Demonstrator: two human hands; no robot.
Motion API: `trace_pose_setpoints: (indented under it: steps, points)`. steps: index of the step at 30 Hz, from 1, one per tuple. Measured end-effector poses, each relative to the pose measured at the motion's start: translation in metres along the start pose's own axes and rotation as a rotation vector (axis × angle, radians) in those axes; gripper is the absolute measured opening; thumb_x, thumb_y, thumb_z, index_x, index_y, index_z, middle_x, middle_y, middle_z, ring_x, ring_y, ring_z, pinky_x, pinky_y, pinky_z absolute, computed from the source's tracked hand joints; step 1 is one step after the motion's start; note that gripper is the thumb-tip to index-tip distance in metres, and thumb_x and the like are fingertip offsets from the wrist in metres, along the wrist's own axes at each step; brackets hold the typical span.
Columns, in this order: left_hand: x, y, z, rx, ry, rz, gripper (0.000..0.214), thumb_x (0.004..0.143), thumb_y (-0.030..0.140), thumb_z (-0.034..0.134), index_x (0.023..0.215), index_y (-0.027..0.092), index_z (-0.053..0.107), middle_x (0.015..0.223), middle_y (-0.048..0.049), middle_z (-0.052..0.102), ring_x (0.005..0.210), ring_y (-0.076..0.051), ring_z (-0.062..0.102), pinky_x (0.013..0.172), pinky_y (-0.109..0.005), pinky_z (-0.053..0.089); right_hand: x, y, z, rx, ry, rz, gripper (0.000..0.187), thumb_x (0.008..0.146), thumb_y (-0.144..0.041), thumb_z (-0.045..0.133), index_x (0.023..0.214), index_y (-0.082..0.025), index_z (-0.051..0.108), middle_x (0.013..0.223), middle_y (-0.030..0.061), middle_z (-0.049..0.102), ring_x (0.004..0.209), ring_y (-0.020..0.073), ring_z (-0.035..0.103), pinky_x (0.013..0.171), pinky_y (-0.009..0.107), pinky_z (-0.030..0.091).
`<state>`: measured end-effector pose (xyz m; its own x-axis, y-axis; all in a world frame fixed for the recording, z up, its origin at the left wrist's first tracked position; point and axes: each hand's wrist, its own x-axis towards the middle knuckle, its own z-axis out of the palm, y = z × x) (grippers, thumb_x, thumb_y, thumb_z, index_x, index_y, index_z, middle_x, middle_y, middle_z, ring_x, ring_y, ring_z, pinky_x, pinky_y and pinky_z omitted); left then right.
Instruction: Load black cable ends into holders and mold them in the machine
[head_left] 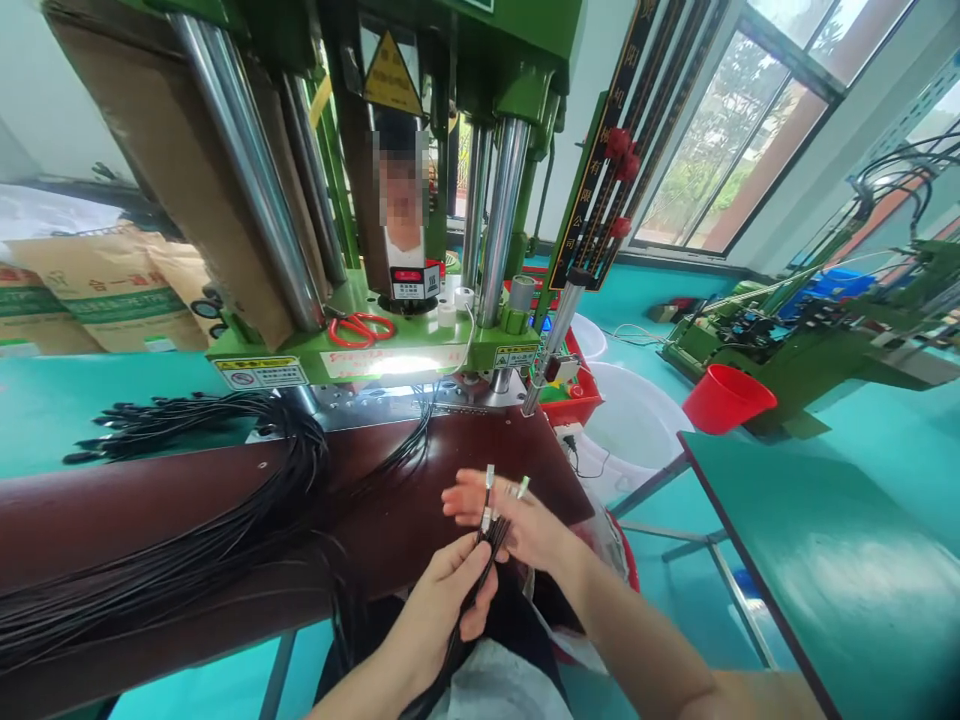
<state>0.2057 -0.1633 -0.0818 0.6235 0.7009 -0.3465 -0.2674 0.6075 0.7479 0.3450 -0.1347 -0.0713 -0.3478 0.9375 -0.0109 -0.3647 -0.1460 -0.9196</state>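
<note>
My left hand [454,580] is closed around a bundle of black cables [496,548] in front of my lap. Small metal connectors stick up from the top of the bundle; one connector [490,476] stands higher than most, and another connector [523,486] shows a greenish-white tip. Beside them, my right hand [536,530] has its fingers stretched out to the left behind the connectors, touching or very close to the bundle. Its thumb is partly hidden. The cables' lower ends run down past my left wrist.
A green press [517,85] stands ahead, with red-handled scissors [363,326] on its base. Many black cables [247,530] lie across the brown tabletop [480,440] at left. A green table [847,560], a red bucket [727,398] and a white tub [637,400] are at right.
</note>
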Motion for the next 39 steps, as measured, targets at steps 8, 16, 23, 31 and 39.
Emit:
trace_pose_setpoints:
  steps: [8,16,23,31,39]
  points:
    - [0.017,0.002,0.008,0.125,0.041,0.007,0.035,0.073,0.047,0.052,0.074,0.013,0.053,0.044,0.0045,0.046,0.030,-0.004,0.034,0.033,-0.018,0.021,0.024,-0.056,-0.020,-0.412,-0.298,0.034,0.043,0.086,-0.040,0.043,0.125,-0.022,0.045,0.131,0.0085,0.045,0.120,0.0183,0.041,0.101,0.039,0.026]
    - [0.031,0.007,0.017,0.083,0.061,0.052,0.034,0.073,0.048,0.053,0.069,0.015,0.045,0.050,0.0006,0.056,0.033,-0.007,0.044,0.035,-0.019,0.032,0.014,-0.063,-0.014,-0.691,-0.500,0.030,0.050,0.089,-0.042,0.033,0.135,-0.023,0.028,0.141,0.0045,0.029,0.128,0.0169,0.028,0.104,0.034,0.021]
    - [0.039,0.004,0.014,0.087,0.030,0.041,0.035,0.072,0.049,0.053,0.068,0.015,0.044,0.049,0.0033,0.050,0.033,-0.004,0.039,0.034,-0.019,0.029,0.013,-0.055,-0.016,-0.907,-0.451,-0.106,0.047,0.090,-0.036,0.033,0.135,-0.022,0.030,0.142,0.0047,0.028,0.130,0.0158,0.022,0.105,0.033,0.016]
    - [0.055,0.007,-0.004,0.103,0.169,0.145,0.032,0.070,0.046,0.055,0.074,0.020,0.038,0.052,0.0097,0.039,0.034,-0.002,0.028,0.028,-0.013,0.019,0.060,-0.042,-0.036,-1.098,-0.320,-0.073,0.044,0.088,-0.027,0.036,0.132,-0.022,0.033,0.134,0.0032,0.041,0.118,0.0142,0.041,0.096,0.029,0.033]
    - [0.060,0.020,-0.025,0.102,0.330,0.264,0.030,0.071,0.045,0.054,0.075,0.020,0.037,0.050,0.0111,0.036,0.032,-0.002,0.028,0.027,-0.012,0.020,0.118,-0.029,-0.065,-1.662,0.232,0.126,0.032,0.072,-0.001,0.042,0.102,-0.008,0.053,0.110,0.0218,0.053,0.111,0.0315,0.044,0.091,0.047,0.029]
